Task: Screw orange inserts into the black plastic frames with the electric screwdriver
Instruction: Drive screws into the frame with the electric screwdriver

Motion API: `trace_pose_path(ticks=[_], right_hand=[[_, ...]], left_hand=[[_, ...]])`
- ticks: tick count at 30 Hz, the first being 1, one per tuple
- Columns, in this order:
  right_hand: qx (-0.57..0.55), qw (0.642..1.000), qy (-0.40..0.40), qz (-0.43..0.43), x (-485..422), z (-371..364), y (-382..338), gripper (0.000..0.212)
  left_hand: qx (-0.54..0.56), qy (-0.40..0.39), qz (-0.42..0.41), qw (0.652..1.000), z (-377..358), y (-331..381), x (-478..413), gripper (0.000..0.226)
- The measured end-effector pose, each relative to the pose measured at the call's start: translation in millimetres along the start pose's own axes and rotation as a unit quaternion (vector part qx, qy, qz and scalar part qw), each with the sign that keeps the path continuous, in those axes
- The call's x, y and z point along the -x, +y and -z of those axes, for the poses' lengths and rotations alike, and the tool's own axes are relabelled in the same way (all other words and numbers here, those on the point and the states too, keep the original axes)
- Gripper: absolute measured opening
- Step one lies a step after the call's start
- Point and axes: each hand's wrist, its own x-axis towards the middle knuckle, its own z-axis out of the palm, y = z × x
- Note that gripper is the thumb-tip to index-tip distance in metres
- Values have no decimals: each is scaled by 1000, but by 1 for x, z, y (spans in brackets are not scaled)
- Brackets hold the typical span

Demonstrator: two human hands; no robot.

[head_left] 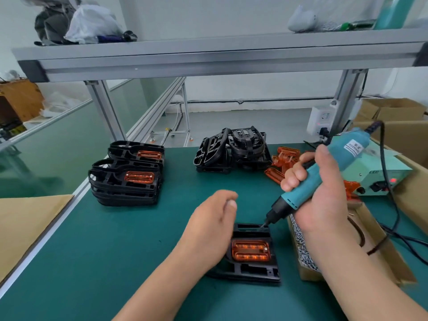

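Observation:
A black plastic frame (254, 272) lies on the green mat in front of me, with an orange insert (251, 250) seated in its middle. My right hand (324, 205) grips the teal electric screwdriver (324, 172), which is tilted so its bit touches the frame's far edge. My left hand (208, 223) hovers over the frame's left side and hides that part. Its fingers are curled with the thumb against the forefinger; whether it pinches a screw is hidden.
Two stacks of black frames with orange inserts (125, 181) stand at the left. A pile of bare frames (231, 149) and loose orange inserts (282, 158) lie at the back. A cardboard box of screws (298, 246) sits under my right wrist. The screwdriver's power unit (389, 174) is at the right.

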Motion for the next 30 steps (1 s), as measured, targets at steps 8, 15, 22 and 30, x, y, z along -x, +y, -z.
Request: trace_pose_path(ticks=[8, 15, 22, 30], right_hand=[[-53, 995, 84, -24, -3, 17, 8, 31], [-58, 996, 73, -14, -2, 17, 6, 31], [-53, 996, 67, -6, 0, 17, 5, 31], [-57, 996, 64, -9, 0, 16, 6, 30]], left_hand=[[595, -86, 196, 775, 18, 1, -11, 29], [485, -159, 158, 845, 6, 1, -2, 21], [417, -175, 146, 880, 1, 6, 3, 20], [532, -202, 190, 800, 5, 11, 2, 28]])
